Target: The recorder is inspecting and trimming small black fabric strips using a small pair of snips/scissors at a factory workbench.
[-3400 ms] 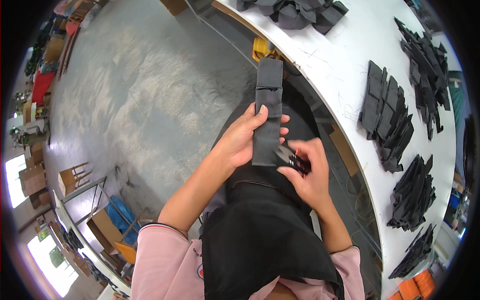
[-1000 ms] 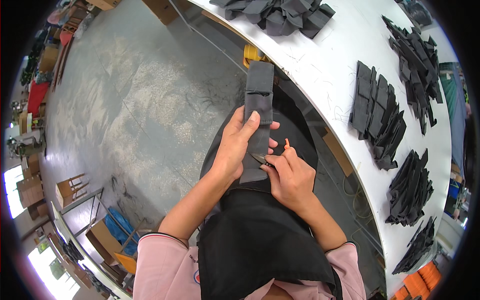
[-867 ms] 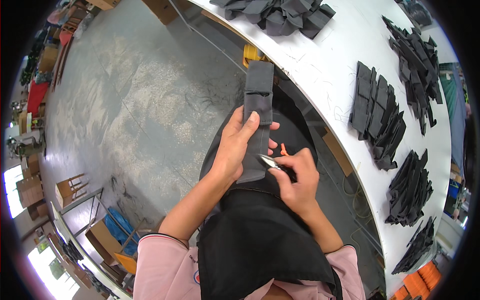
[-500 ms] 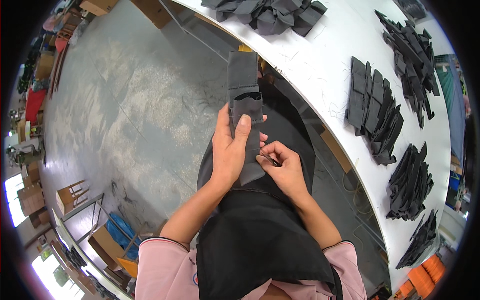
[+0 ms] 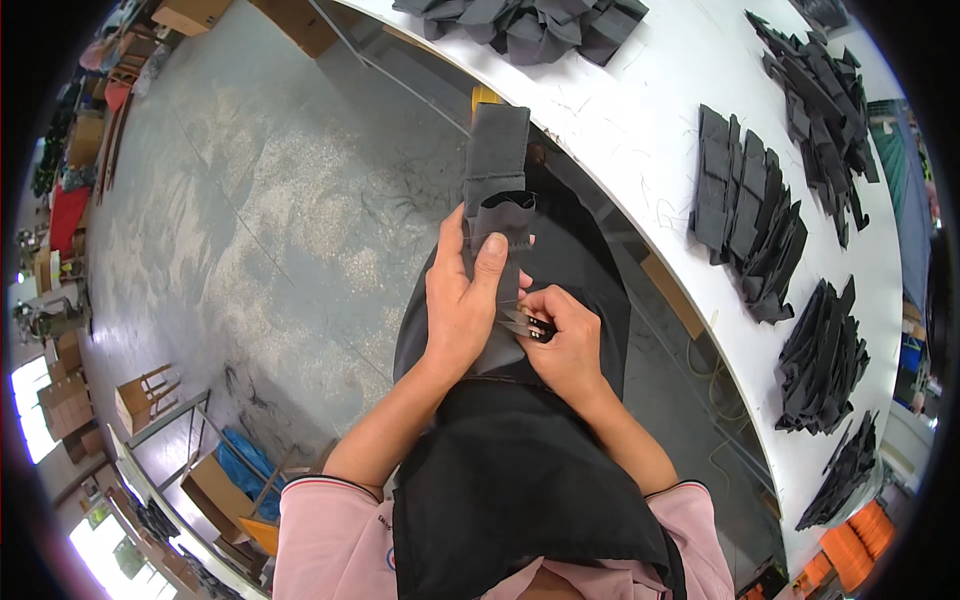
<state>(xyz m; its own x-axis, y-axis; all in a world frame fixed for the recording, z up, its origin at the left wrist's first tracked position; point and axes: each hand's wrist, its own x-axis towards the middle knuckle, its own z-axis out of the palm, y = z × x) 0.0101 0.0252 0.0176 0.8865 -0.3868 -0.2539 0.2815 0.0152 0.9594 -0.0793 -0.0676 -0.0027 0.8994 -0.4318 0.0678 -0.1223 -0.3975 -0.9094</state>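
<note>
My left hand (image 5: 464,300) is closed round a long dark grey fabric strip (image 5: 497,150), its thumb lying on the front. The strip has stitched seams and a small open pocket-like loop above the thumb, and its far end stands up beyond my fingers. My right hand (image 5: 566,340) holds a small pair of thread snips (image 5: 541,329) with a black handle. Their pale metal blades point left across the lower part of the strip, near a seam. Part of the strip is hidden behind my left hand.
A white curved table (image 5: 640,130) runs along the right, bearing several stacks of dark fabric pieces (image 5: 745,210). Orange bundles (image 5: 855,548) sit at its lower right. Cardboard boxes, a small wooden stool (image 5: 147,398) and a blue plastic bag (image 5: 245,465) stand on the left.
The snips have turned in my right hand, so their blades now show against the strip. My left hand and the strip have shifted slightly right.
</note>
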